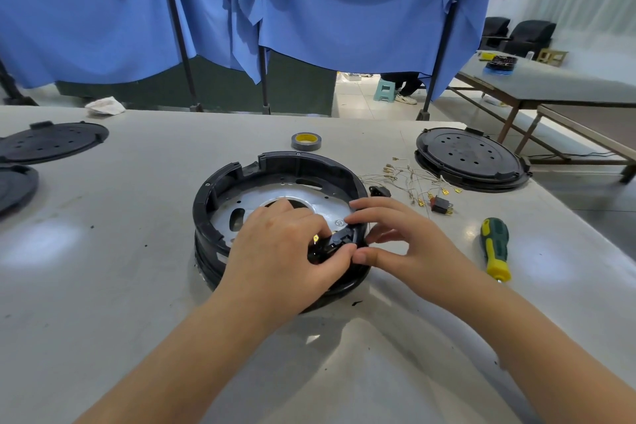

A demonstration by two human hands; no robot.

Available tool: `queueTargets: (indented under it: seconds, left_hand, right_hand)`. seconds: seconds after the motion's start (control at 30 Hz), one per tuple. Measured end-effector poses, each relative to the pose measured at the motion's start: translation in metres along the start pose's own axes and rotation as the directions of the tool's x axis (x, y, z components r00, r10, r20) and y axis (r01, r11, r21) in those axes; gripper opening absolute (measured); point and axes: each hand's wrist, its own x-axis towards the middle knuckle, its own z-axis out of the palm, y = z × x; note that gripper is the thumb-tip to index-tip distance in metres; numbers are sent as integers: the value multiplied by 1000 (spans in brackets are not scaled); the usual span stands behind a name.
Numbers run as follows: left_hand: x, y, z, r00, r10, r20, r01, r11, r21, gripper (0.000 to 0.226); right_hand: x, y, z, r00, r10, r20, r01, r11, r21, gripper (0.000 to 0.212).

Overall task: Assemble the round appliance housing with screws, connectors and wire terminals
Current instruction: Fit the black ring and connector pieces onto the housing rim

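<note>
The round black housing (220, 189) with a silver metal plate (323, 206) inside sits at the table's middle. My left hand (285, 248) reaches into its near right side and pinches a small black connector (330, 244) with a brass terminal against the rim. My right hand (402, 237) is outside the rim, fingers spread, with thumb and fingertips touching the same connector and the wall. Loose wires with brass terminals (413, 182), a black socket (378, 191) and a red rocker switch (441, 205) lie to the right.
A green-and-yellow screwdriver (495, 248) lies at the right. A tape roll (306, 141) stands behind the housing. Black round covers rest at the far right (471, 158) and far left (48, 141). Blue curtains hang behind the table.
</note>
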Motion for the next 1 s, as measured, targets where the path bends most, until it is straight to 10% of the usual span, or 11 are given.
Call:
queueTargets:
  seconds: [1.0]
  left_hand:
    - [-3, -1, 3, 998, -3, -57, 5, 1000, 28, 31]
  right_hand:
    - [-2, 3, 1, 974, -29, -223, -12, 983, -183, 24]
